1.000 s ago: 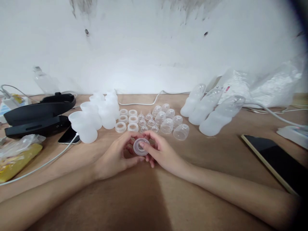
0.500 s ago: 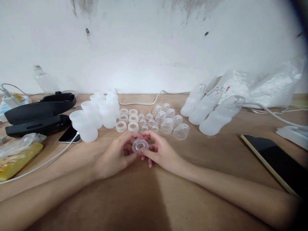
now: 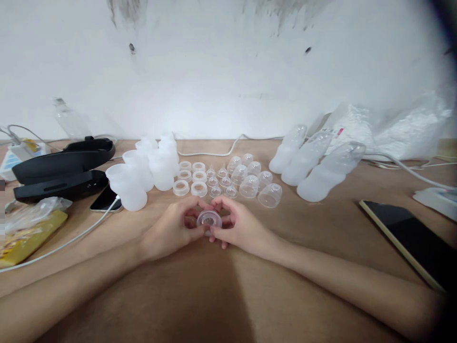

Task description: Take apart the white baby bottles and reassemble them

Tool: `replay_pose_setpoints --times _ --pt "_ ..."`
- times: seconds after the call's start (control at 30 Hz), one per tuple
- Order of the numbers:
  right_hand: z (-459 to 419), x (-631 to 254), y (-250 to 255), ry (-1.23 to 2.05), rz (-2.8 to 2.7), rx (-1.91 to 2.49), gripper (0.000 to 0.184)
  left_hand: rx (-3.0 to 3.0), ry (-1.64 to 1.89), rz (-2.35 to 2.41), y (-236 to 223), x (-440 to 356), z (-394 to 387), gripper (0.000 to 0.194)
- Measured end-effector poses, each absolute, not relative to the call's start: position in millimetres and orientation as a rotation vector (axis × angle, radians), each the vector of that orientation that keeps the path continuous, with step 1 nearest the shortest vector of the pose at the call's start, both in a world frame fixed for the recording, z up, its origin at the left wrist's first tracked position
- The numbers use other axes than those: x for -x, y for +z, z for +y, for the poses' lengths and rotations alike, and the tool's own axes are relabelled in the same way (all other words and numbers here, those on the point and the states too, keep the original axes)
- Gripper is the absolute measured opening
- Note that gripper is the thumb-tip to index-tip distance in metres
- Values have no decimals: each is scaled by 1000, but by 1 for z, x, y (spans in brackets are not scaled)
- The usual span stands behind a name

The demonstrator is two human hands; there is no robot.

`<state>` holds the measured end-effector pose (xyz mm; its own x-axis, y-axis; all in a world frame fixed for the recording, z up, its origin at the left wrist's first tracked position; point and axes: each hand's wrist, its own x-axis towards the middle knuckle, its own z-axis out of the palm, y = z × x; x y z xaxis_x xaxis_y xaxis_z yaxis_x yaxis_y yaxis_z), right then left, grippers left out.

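Observation:
My left hand [image 3: 174,228] and my right hand [image 3: 239,224] meet over the table, fingers curled around a clear collar ring with a baby bottle nipple [image 3: 209,220] set in it. Both thumbs press on its near edge. Just beyond my fingers stand loose nipples [image 3: 224,181] in rows. To their left lie several white collar rings [image 3: 181,188], and to their right several clear dome caps [image 3: 270,196]. Open frosted bottles [image 3: 134,190] are grouped at the left. Three capped bottles [image 3: 319,178] stand at the right.
On the left are a black case [image 3: 64,159], a phone [image 3: 106,199] with a white cable, and a yellow packet [image 3: 39,236]. A large phone [image 3: 403,238] lies at right. Stuffed plastic bags [image 3: 407,131] lean on the wall [image 3: 214,71] behind.
The nipple and ring have tilted slightly between my fingers, and my right thumb has shifted down toward its near edge. The whole view has drifted slightly; the other things stay put.

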<state>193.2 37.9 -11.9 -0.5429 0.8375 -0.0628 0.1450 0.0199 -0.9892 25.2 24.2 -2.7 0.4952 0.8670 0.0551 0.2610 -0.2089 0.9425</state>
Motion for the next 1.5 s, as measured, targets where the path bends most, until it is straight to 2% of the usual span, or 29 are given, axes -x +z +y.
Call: replay_pose_setpoints --times 0.3,0.53,0.7,1.2,1.5 --pt "37 -191 -10 1455 -1766 1036 26 -1822 743 1105 1 -26 23 8" --pt "39 -188 -13 1533 -1664 1047 23 -1738 721 1139 -2 -23 27 15" --pt "38 -191 -10 1594 -1515 955 27 -1526 903 993 -3 -25 24 22" --pt "31 -187 -13 1268 -1742 995 13 -1564 913 1098 -9 -36 23 19" --pt "42 -195 -12 1516 -1622 931 23 -1406 784 979 -3 -26 35 26"
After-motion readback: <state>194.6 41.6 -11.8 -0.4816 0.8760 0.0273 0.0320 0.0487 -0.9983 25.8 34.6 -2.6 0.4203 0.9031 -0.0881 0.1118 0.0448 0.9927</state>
